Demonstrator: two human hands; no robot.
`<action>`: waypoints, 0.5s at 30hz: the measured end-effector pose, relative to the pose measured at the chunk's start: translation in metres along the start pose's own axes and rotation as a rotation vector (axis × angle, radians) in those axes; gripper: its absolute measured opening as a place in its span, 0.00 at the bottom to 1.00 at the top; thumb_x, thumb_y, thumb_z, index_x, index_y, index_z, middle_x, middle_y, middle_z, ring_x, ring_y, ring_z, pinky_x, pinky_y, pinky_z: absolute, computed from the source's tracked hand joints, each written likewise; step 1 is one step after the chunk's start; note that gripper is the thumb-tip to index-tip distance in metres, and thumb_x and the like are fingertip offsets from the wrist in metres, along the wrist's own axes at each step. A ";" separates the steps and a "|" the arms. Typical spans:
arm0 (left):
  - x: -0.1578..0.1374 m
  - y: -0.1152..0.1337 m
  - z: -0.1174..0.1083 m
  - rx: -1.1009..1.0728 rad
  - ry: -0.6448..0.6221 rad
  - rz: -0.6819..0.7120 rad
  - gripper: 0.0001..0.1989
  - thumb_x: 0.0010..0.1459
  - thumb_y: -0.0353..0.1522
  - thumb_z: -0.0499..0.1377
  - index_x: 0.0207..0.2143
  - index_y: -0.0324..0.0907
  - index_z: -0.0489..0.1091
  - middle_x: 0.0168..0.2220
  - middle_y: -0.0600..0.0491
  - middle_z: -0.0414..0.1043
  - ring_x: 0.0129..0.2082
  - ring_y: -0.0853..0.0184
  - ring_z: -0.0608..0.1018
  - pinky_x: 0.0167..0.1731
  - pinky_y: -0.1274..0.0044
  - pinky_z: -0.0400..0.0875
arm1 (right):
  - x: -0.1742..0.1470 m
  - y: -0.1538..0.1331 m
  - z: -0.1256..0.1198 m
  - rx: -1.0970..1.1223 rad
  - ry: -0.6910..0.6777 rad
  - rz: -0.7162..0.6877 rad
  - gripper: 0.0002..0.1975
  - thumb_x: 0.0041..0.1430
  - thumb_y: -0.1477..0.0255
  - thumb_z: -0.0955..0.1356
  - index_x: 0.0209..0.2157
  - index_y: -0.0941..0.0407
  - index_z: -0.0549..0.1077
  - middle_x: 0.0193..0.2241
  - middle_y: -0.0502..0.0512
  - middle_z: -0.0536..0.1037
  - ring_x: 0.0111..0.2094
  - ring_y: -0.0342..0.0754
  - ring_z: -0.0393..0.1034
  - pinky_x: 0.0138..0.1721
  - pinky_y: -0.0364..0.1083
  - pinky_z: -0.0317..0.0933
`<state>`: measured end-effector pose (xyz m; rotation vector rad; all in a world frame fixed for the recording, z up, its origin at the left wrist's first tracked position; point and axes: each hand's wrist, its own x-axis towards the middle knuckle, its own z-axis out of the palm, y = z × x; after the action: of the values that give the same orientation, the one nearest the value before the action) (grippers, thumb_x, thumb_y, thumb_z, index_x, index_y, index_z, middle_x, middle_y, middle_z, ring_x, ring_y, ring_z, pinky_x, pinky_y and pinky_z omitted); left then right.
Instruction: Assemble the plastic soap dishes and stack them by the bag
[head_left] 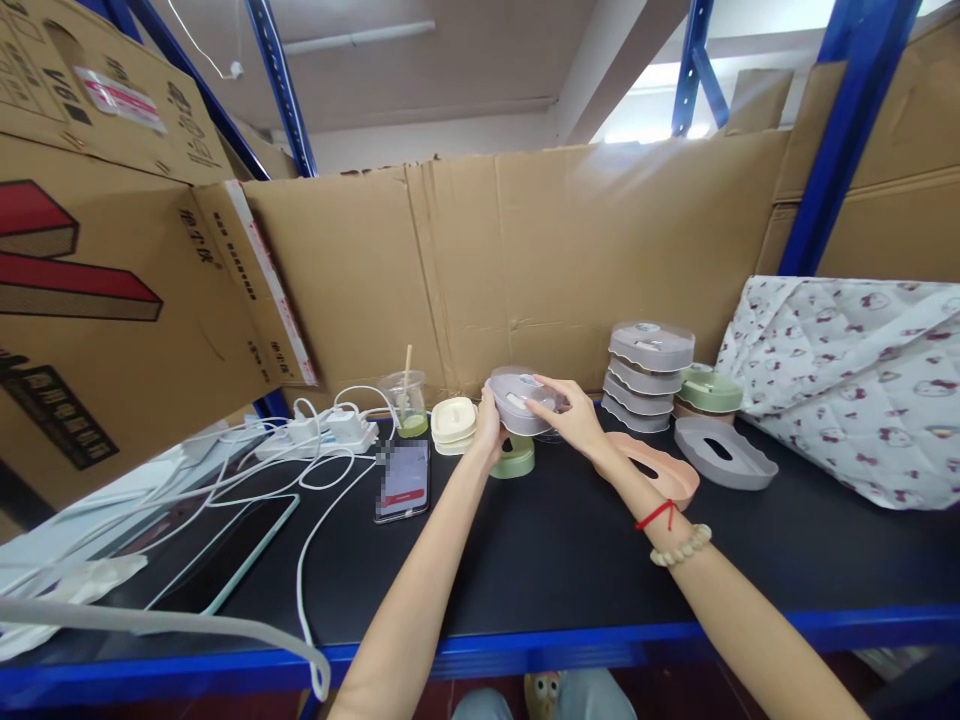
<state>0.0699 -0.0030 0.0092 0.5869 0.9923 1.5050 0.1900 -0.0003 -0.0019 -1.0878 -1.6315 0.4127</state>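
A grey oval box with a clear lid (516, 412) is held up between my two hands above the black tabletop. Along its left side, my left hand (489, 428) is closed around it. My right hand (571, 412) grips the right part, with thumb and fingertips on the top by a small white piece. Beneath the box, a green oval part (517, 458) rests on the table and is partly hidden. Just left of my hands stands a small cream box (453, 424). A peach oval piece with a slot (667, 473) lies partly behind my right forearm.
Grey oval boxes (649, 378) are stacked at right, beside a green-topped box (706, 390) and a slotted grey piece (724, 470). A phone (403, 480), a plastic cup (411, 400), tangled white cables (319, 455) and a tablet (225, 555) occupy the left. Cardboard (525, 250) walls the back.
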 end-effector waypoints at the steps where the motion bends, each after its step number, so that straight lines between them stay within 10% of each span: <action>1: 0.000 -0.001 0.000 -0.001 0.012 0.000 0.18 0.63 0.40 0.46 0.41 0.40 0.70 0.39 0.48 0.77 0.35 0.67 0.79 0.32 0.78 0.73 | 0.000 0.000 0.000 -0.008 0.000 -0.001 0.21 0.46 0.63 0.72 0.44 0.50 0.76 0.43 0.55 0.75 0.48 0.51 0.68 0.44 0.48 0.64; 15: -0.001 -0.006 0.001 -0.042 -0.039 0.133 0.11 0.55 0.34 0.56 0.39 0.38 0.69 0.41 0.46 0.75 0.42 0.63 0.77 0.39 0.76 0.72 | -0.003 0.000 0.004 0.079 -0.054 -0.017 0.31 0.39 0.64 0.74 0.50 0.52 0.71 0.49 0.58 0.70 0.54 0.53 0.63 0.54 0.50 0.59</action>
<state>0.0743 -0.0042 0.0050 0.6599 0.9047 1.6216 0.1860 -0.0016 -0.0053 -1.0109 -1.6572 0.4951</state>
